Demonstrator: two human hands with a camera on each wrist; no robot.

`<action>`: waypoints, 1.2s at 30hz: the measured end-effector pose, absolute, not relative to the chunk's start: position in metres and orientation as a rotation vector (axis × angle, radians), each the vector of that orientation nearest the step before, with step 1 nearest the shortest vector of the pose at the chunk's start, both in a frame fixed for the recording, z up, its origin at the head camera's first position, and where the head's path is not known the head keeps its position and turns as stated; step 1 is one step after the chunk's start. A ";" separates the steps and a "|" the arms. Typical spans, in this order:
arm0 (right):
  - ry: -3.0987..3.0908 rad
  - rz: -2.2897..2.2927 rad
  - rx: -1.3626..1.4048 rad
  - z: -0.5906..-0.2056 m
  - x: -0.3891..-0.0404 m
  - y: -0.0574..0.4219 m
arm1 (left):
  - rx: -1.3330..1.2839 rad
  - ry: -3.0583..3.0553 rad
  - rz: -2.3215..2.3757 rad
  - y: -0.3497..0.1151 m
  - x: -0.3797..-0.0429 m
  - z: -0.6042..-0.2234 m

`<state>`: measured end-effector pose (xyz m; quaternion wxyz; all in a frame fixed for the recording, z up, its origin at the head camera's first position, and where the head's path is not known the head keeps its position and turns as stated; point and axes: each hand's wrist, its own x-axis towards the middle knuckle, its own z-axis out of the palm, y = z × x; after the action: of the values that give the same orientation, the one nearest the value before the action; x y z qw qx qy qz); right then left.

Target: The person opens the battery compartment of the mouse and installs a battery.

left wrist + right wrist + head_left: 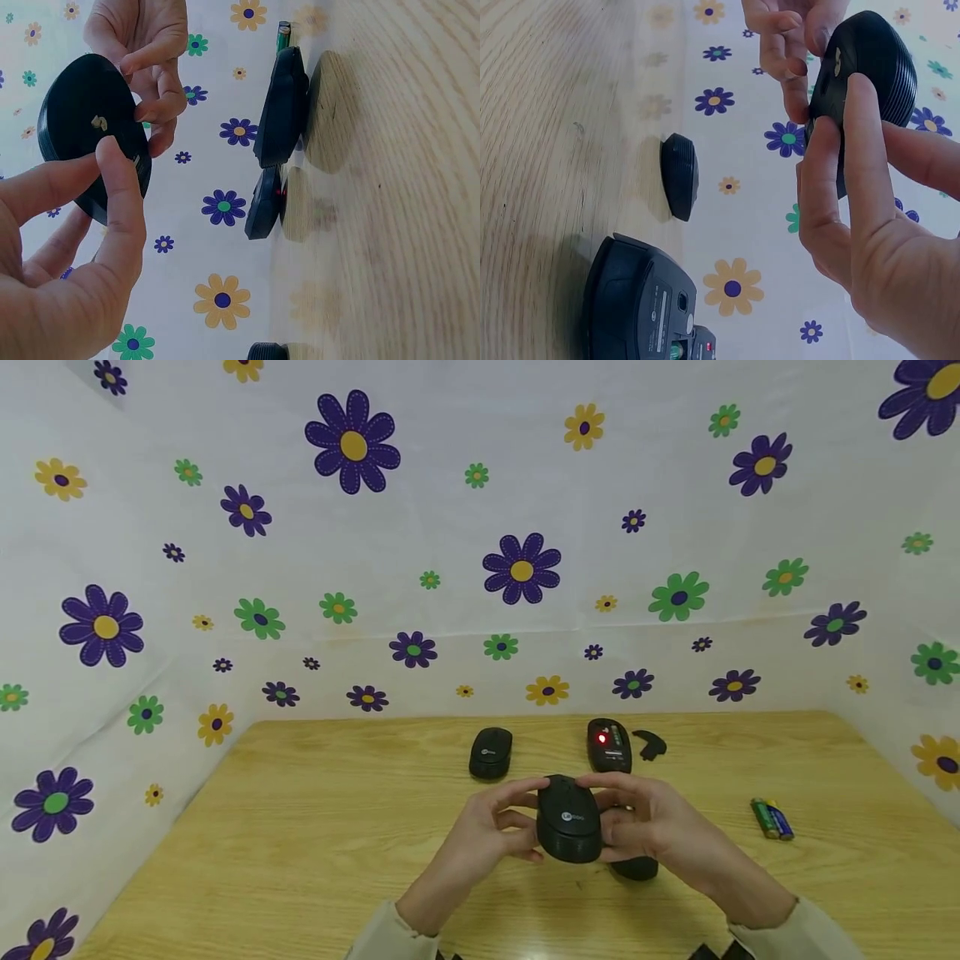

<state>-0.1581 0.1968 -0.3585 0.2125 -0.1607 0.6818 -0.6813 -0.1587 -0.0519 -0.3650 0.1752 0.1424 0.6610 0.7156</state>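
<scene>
Above the table, both hands hold a black computer mouse (568, 822), its top with a pale logo facing the head camera. My left hand (487, 831) grips its left side with thumb and fingers. On the other side, my right hand (645, 818) grips the right edge. The wrist views show fingertips against the underside of the held mouse (94, 124), which has a small pale mark. Below the right hand lies another black mouse (636, 867), mostly hidden in the head view; the right wrist view shows an upturned mouse (634, 300) with a label.
Farther back, a black mouse (491, 753) sits upright. Right of it, an upturned mouse (610, 746) glows red, with a curved black cover (650, 745) beside it. Green and blue batteries (772, 819) lie at the right on the wooden table (300, 843). Flower-print cloth (450, 518) surrounds the table.
</scene>
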 end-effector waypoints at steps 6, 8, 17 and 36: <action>1.874 -1.899 -0.432 -0.360 -0.159 0.194 | 0.439 1.907 2.024 -0.052 -0.159 -0.366; 1.888 -1.892 -0.435 -0.360 -0.158 0.194 | 0.459 1.927 2.009 -0.051 -0.159 -0.367; 1.943 -1.790 -0.497 -0.358 -0.156 0.190 | 0.476 2.072 1.902 -0.053 -0.158 -0.366; 2.049 -1.835 -0.548 -0.358 -0.153 0.181 | 0.515 1.979 1.965 -0.048 -0.155 -0.366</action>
<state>-0.1530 0.1807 -0.3584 0.1676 -0.1925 0.7203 -0.6450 -0.1552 -0.0484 -0.3662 0.1525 0.1795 0.6896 0.6848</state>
